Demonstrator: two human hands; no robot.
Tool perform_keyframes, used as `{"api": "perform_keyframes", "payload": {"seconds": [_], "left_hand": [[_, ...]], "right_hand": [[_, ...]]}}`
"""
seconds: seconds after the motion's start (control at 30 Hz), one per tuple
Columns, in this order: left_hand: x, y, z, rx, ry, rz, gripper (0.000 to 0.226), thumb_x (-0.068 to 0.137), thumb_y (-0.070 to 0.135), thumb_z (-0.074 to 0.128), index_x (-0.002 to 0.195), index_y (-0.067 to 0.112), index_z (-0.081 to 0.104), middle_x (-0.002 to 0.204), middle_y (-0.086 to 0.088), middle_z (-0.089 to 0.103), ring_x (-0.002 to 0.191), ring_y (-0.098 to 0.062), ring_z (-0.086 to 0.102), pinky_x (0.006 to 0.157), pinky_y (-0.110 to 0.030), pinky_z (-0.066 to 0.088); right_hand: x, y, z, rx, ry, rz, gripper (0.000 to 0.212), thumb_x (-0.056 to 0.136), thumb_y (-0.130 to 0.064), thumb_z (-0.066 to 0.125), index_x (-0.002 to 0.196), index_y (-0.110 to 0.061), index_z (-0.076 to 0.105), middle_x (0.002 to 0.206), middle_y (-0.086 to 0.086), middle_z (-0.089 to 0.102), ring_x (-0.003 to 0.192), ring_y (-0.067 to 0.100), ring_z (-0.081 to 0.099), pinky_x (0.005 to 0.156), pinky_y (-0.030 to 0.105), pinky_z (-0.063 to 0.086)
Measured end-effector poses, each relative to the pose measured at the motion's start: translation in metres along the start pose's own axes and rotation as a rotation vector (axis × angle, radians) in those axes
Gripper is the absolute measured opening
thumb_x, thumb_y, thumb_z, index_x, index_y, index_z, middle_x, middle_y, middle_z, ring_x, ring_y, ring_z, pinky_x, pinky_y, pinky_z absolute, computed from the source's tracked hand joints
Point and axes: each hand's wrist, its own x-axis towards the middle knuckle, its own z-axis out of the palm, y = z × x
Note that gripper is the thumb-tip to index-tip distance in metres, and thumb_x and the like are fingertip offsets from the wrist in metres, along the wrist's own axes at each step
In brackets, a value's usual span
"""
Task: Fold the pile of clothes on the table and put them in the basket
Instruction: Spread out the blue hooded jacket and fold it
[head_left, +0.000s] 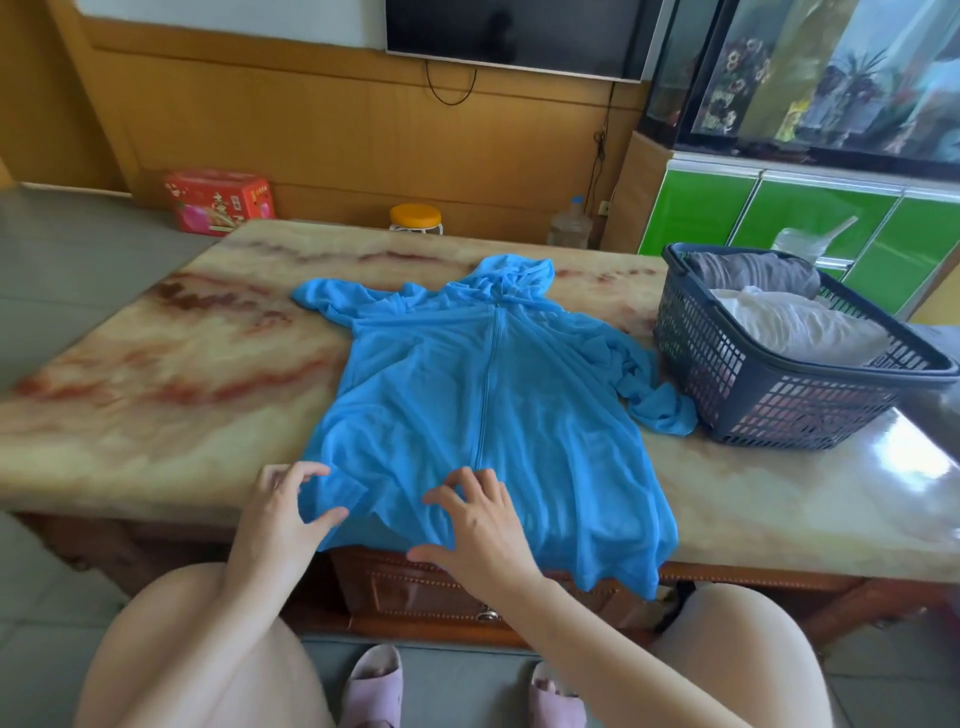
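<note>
Jacket first: a thin blue zip-up hooded jacket (483, 395) lies spread front-up on the marble-topped table (156, 405), hood pointing away from me, zip closed down the middle. Its hem spills over the table's near edge. One sleeve is bunched by the hood's left; the other trails off crumpled to the right.

My left hand (280, 514) sits at the jacket's near left hem corner. Thumb and bent fingers stand well apart with the cloth's edge between them, touching it but not closed on it. My right hand (478, 525) rests on the hem just beside the bottom of the zip, fingers spread and slightly bent, tips on the fabric, gripping nothing.

Right of the jacket, touching the crumpled sleeve, stands a dark plastic laundry basket (779, 400). Inside it I see a grey folded garment (748, 273) at the far end and a white one (800, 327) nearer.

Beyond the jacket's hood, on the floor past the table, are a red carton (218, 200), an orange-lidded jar (415, 218) and a water bottle (569, 226).
</note>
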Motion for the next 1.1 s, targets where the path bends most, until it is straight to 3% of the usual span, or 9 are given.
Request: {"api": "perform_keyframes", "payload": {"seconds": [0.1,0.23,0.37,0.43,0.63,0.73,0.87,1.0,1.1], "left_hand": [[-0.009,-0.006,-0.002,0.034,-0.091,-0.021,0.057,0.057,0.015,0.089,0.107,0.018,0.061,0.1,-0.002,0.048,0.084,-0.022,0.055,0.076,-0.036,0.045],[-0.012,-0.002,0.0,-0.004,-0.03,-0.098,0.043,0.066,0.018,0.083,0.101,0.024,0.059,0.092,0.002,0.054,0.072,-0.016,0.055,0.067,-0.033,0.044],[-0.011,-0.001,0.001,0.026,0.014,-0.023,0.025,0.076,0.005,0.071,0.086,0.027,0.062,0.082,0.008,0.054,0.068,-0.012,0.056,0.062,-0.031,0.045],[-0.01,-0.003,-0.004,-0.041,0.046,-0.062,0.025,0.077,-0.001,0.066,0.078,0.024,0.062,0.076,0.008,0.058,0.067,-0.011,0.058,0.062,-0.029,0.042],[-0.007,-0.026,-0.039,-0.174,0.044,-0.305,0.028,0.08,-0.003,0.051,0.07,0.021,0.061,0.071,-0.003,0.065,0.072,-0.027,0.062,0.068,-0.035,0.045],[-0.008,-0.039,-0.049,-0.123,0.007,-0.376,0.033,0.084,-0.003,0.043,0.07,0.02,0.062,0.068,-0.006,0.06,0.066,-0.027,0.055,0.058,-0.032,0.041],[-0.007,-0.043,-0.045,-0.271,-0.016,-0.489,0.017,0.089,0.011,0.047,0.08,0.022,0.056,0.084,-0.002,0.066,0.077,-0.025,0.067,0.078,-0.045,0.055],[-0.003,-0.032,-0.041,-0.059,-0.002,-0.335,0.008,0.085,0.016,0.059,0.09,0.02,0.054,0.082,0.011,0.062,0.081,-0.018,0.061,0.073,-0.034,0.046],[0.007,-0.023,-0.037,0.007,0.056,-0.233,0.014,0.085,0.021,0.062,0.098,0.02,0.057,0.089,0.008,0.064,0.083,-0.018,0.06,0.069,-0.034,0.044]], "right_hand": [[0.014,-0.024,0.011,-0.016,0.029,0.086,0.053,0.054,-0.061,0.074,0.094,-0.027,0.063,0.093,-0.007,0.052,0.085,0.017,0.046,0.074,0.026,0.044],[0.025,-0.038,0.022,-0.041,0.015,0.101,0.042,0.054,-0.041,0.081,0.086,-0.024,0.06,0.088,-0.005,0.052,0.082,0.02,0.05,0.071,0.029,0.049],[0.019,-0.038,0.029,0.006,0.093,-0.008,0.011,0.069,-0.024,0.065,0.08,-0.024,0.064,0.085,-0.008,0.055,0.081,0.017,0.045,0.072,0.024,0.036],[0.015,-0.035,0.028,0.078,0.103,-0.015,0.01,0.075,-0.024,0.056,0.078,-0.024,0.065,0.084,-0.011,0.058,0.084,0.014,0.044,0.074,0.023,0.033],[0.006,-0.034,0.006,0.319,-0.251,-0.149,0.015,0.082,-0.024,0.054,0.086,-0.019,0.067,0.086,-0.007,0.065,0.084,0.013,0.049,0.081,0.027,0.043],[0.009,-0.035,-0.003,0.345,-0.393,-0.177,0.014,0.085,-0.021,0.06,0.094,-0.018,0.07,0.095,-0.004,0.065,0.091,0.015,0.053,0.084,0.027,0.043],[0.015,-0.03,-0.005,0.267,-0.425,-0.185,0.022,0.087,-0.033,0.059,0.104,-0.024,0.069,0.112,-0.007,0.059,0.102,0.015,0.049,0.094,0.026,0.037],[0.025,-0.027,-0.002,0.186,-0.274,-0.129,0.042,0.086,-0.044,0.038,0.113,-0.026,0.066,0.127,-0.009,0.055,0.116,0.016,0.045,0.103,0.031,0.035],[0.036,-0.026,-0.001,0.151,-0.313,-0.09,0.049,0.094,-0.042,0.04,0.141,-0.029,0.041,0.154,-0.01,0.025,0.139,0.012,0.021,0.114,0.029,0.017]]}}
